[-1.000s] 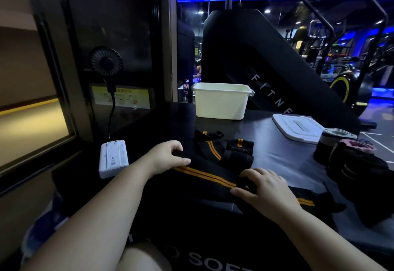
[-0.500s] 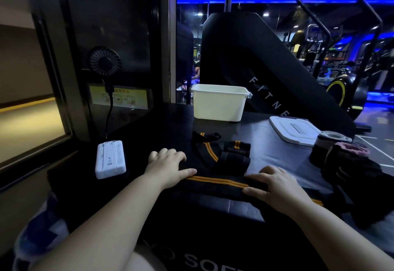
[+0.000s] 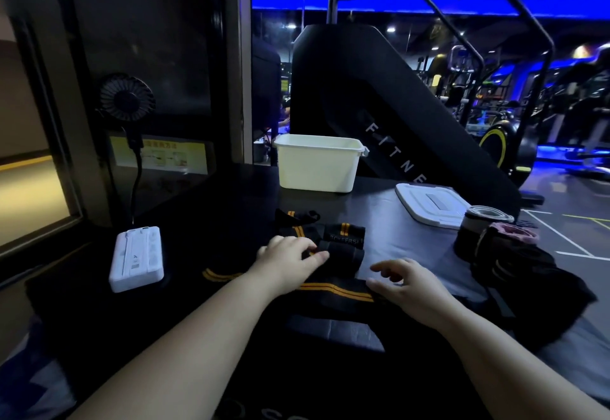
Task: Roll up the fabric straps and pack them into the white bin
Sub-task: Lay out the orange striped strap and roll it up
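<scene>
Your left forearm (image 3: pixel 198 337) hides part of the black orange-striped strap (image 3: pixel 333 289), and its edges fade into the dark surface (image 3: pixel 406 241). It lies flat across the near side, well apart from the white bin (image 3: pixel 318 168) at the far edge. Your left hand (image 3: pixel 288 262) pinches a folded strap (image 3: pixel 343 244) just beyond it. Your right hand (image 3: pixel 411 290) lies loosely spread at its right end.

Bin (image 3: pixel 318 168): white plastic, smooth, low sheen. Lid (image 3: pixel 429 203): white plastic, matt, with a moulded rim. Straps (image 3: pixel 333 289): black woven cloth, matt, with orange woven stripes. Table top (image 3: pixel 412 241): dark, smooth, matt; material not determinable. Power bank (image 3: pixel 137 259): white plastic, mildly glossy, with a ribbed face. Fan (image 3: pixel 127 97): black plastic grille, matt. Roll (image 3: pixel 482 221) at right: grey cloth, soft and matt. Wall panel (image 3: pixel 148 39): dark, glossy, reflecting lights. Label (image 3: pixel 158 155): yellow, paper-like.
</scene>
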`<state>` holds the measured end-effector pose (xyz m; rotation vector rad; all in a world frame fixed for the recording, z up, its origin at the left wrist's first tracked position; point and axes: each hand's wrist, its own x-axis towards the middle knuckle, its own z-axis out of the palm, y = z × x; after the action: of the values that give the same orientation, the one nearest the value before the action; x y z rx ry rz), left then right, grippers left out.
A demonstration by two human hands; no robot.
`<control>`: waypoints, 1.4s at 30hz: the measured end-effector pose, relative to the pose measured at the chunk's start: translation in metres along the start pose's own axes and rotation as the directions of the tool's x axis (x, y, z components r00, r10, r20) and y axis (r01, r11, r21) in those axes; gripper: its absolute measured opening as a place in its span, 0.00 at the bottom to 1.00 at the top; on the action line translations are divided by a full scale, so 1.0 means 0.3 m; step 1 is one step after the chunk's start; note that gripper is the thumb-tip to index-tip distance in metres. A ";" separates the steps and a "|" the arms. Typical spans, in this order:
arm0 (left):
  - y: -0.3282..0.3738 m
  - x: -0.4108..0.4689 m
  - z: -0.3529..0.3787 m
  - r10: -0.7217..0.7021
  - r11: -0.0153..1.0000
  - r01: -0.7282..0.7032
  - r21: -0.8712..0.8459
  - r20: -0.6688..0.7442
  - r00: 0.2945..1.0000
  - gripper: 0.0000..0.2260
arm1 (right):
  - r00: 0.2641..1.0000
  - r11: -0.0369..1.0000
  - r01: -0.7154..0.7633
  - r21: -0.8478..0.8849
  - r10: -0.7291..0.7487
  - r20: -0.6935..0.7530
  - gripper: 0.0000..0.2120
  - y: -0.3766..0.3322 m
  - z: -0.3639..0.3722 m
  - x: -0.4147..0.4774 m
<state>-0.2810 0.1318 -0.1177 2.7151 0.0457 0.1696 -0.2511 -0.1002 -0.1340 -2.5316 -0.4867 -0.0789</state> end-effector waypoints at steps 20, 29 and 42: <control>0.116 0.109 0.140 0.235 0.669 -0.054 -0.742 0.142 0.962 0.15 | 0.931 0.491 -0.313 0.813 0.330 0.160 0.33 0.025 -0.020 0.148; 0.107 0.122 0.142 0.185 0.619 0.004 -0.785 0.151 0.971 0.12 | 0.942 0.395 -0.238 0.887 0.318 0.111 0.29 0.075 -0.028 0.132; 0.086 0.129 0.176 0.011 0.751 -0.125 -0.648 -0.177 0.984 0.06 | 0.951 0.508 -0.035 0.860 0.281 -0.127 0.21 0.083 -0.005 0.116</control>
<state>-0.2357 0.0889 -0.1505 1.9837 -0.0592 0.3566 -0.2096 -0.1092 -0.1402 -1.5188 -0.1064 -0.0670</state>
